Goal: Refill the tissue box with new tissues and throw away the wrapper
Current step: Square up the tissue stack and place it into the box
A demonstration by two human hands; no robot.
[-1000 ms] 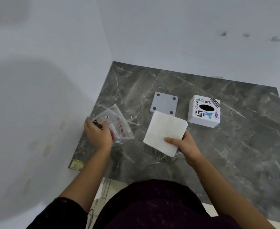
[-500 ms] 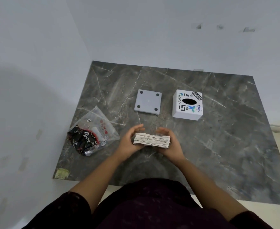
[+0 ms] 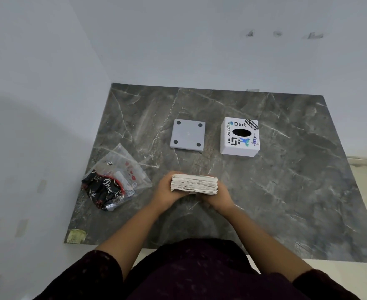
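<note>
Both hands, left (image 3: pixel 164 191) and right (image 3: pixel 218 197), clasp the tissues (image 3: pixel 194 184) at six o'clock on the desk (image 3: pixel 297 191); square the stack before loading the box (image 3: pixel 239 137) at one o'clock.

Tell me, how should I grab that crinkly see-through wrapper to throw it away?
Pinch the empty clear end of the crumpled plastic wrapper, coming from above. That far corner lies flat and loose on the grey marble tabletop, so fingers can gather it easily. The nearer dark printed end looks bunched and bulkier.
</note>
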